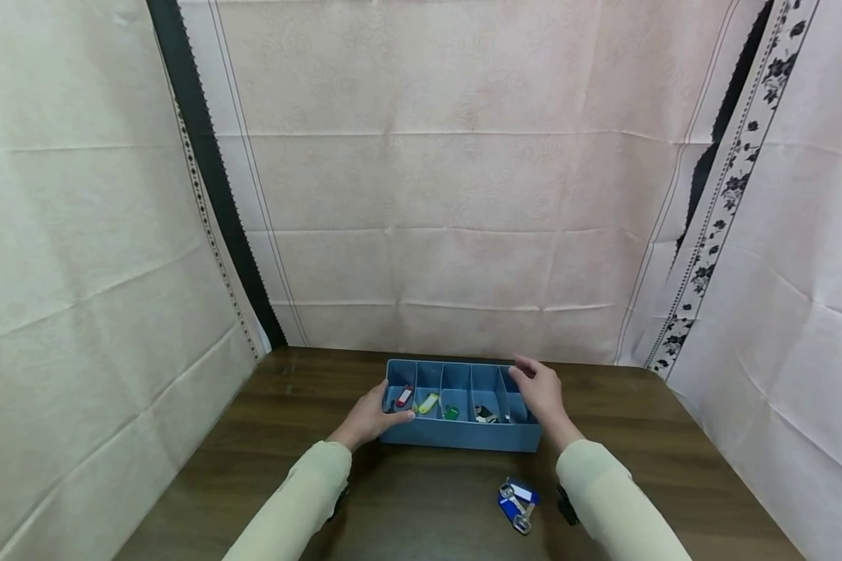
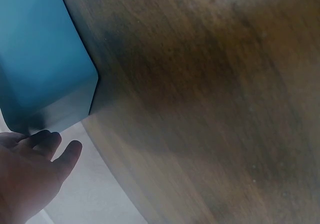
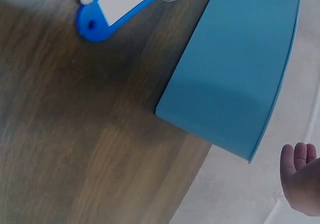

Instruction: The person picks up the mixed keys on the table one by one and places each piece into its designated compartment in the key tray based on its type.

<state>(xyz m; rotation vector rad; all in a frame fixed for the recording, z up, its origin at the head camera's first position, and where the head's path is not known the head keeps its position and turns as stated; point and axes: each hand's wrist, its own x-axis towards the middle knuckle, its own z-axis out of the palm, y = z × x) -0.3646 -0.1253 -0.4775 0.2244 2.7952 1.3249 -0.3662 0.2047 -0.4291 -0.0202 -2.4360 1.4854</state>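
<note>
A blue divided box [image 1: 459, 436] stands on the table with a row of compartments. My left hand [image 1: 369, 418] holds its left end, the thumb at the front rim and the fingers at the end wall; the left wrist view shows the fingers [image 2: 47, 141] at the box's edge. My right hand [image 1: 542, 392] is over the right end with bent fingers and nothing seen in them; in the right wrist view it appears apart from the box. Inside lie a red key tag [image 1: 404, 396], a yellow key tag [image 1: 429, 403], a green key tag [image 1: 451, 413] and a dark-and-white item [image 1: 485, 415].
Blue key tags with keys [image 1: 517, 505] lie on the wooden table [image 1: 421, 499] in front of the box's right end. Pale cloth [image 1: 449, 187] hangs behind the table and along both sides. The right hand covers part of the rightmost compartment.
</note>
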